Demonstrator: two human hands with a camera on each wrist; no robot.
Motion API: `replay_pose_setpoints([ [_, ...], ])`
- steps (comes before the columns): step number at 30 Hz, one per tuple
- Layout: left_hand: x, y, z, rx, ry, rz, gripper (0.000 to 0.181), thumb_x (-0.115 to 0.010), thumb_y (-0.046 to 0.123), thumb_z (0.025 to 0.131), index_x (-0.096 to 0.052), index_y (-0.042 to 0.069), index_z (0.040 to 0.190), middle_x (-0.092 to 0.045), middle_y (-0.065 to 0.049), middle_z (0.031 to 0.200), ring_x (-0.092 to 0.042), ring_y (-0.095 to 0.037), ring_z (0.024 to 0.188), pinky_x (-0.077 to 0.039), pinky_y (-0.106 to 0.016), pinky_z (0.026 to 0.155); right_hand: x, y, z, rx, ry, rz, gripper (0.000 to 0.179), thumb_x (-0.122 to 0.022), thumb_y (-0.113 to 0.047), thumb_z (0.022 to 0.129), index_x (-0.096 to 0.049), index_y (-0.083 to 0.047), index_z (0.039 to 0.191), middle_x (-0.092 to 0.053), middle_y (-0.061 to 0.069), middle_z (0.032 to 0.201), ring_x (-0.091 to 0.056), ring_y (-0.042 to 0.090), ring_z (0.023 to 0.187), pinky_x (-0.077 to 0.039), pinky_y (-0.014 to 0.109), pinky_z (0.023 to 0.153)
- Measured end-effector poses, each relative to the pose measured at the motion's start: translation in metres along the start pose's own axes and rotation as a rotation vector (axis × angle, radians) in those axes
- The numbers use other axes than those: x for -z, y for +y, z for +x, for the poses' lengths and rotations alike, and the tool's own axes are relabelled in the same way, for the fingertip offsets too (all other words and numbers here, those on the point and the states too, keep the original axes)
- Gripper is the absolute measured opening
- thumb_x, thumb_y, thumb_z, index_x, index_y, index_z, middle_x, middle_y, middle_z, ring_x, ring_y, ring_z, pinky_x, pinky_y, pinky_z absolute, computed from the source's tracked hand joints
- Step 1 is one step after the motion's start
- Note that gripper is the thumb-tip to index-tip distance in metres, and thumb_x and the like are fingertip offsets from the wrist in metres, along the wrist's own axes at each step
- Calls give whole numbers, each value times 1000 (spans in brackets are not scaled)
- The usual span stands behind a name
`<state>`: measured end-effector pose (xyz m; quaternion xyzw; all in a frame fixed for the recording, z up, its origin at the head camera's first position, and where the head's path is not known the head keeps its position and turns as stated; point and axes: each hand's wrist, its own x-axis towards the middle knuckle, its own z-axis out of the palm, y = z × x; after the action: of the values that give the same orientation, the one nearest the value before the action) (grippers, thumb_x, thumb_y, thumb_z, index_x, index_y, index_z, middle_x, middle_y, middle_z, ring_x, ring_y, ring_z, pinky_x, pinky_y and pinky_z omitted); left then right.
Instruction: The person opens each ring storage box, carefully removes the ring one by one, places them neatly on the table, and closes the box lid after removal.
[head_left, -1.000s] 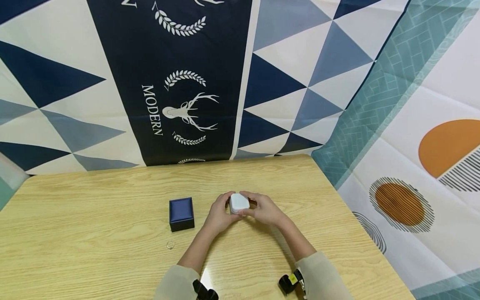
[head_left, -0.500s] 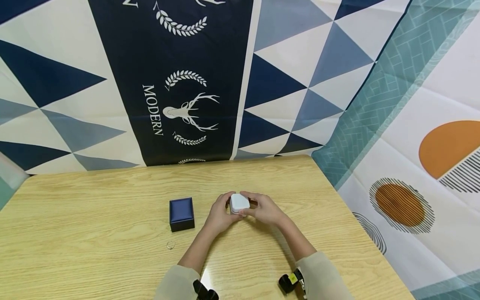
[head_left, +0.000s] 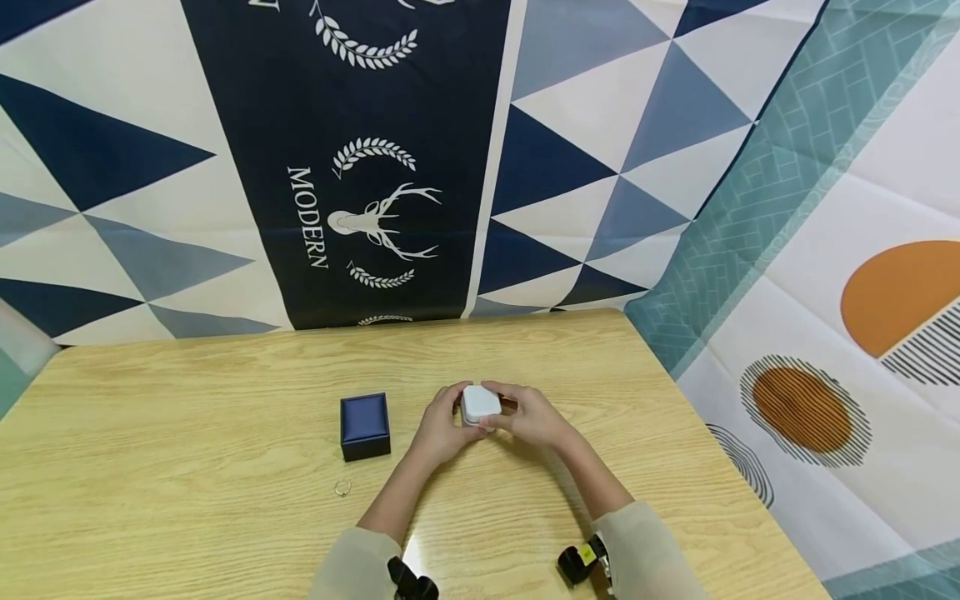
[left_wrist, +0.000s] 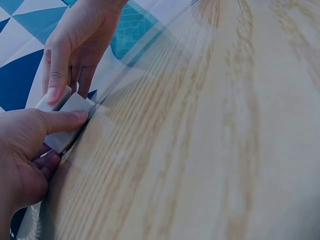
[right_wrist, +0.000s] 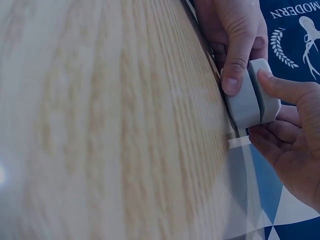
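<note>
A small white ring box (head_left: 481, 402) with bevelled corners is held between both hands over the table. My left hand (head_left: 441, 427) grips its left side, and in the left wrist view the thumb (left_wrist: 75, 116) lies flat on the half nearer the table. From the right, my right hand (head_left: 529, 415) pinches the other half, its thumb (right_wrist: 282, 88) on the white surface. A dark, narrow gap runs between the two halves in the right wrist view. The box's inside is hidden. Left of the forearm, a thin ring (head_left: 342, 495) lies on the wood.
A dark blue box (head_left: 364, 419) with a cushioned top stands to the left of my left hand. The wooden table (head_left: 187, 433) ends at a patterned cloth (head_left: 390, 167) behind, and a second cloth (head_left: 810, 408) hangs along its right side.
</note>
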<state>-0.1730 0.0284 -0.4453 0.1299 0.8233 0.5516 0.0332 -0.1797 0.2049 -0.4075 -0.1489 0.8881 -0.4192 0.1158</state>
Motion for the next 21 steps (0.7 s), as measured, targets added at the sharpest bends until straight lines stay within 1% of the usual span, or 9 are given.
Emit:
replay_pose_setpoints([
  [9, -1, 0, 1, 9, 5, 8, 73, -81, 12, 71, -46, 2, 134, -54, -13, 120, -52, -26, 112, -45, -43, 97, 0, 1, 1, 1, -4, 19, 60, -70, -23, 84, -48, -3, 136, -50, 17, 137, -53, 27, 121, -50, 37, 94],
  [16, -1, 1, 1, 19, 3, 6, 74, -82, 12, 71, -46, 3, 135, -54, -13, 122, -52, -27, 114, -45, -43, 99, 1, 2, 1, 4, 4, 5, 60, -70, -26, 84, -49, -5, 135, -53, 16, 134, -56, 25, 117, -50, 37, 92],
  [21, -1, 1, 0, 18, 4, -1, 74, -82, 12, 70, -46, 3, 135, -54, -13, 122, -52, -26, 113, -45, -43, 98, 0, 4, 2, 13, 4, 18, 60, -70, -26, 84, -49, -4, 135, -52, 16, 135, -56, 26, 117, -50, 37, 93],
])
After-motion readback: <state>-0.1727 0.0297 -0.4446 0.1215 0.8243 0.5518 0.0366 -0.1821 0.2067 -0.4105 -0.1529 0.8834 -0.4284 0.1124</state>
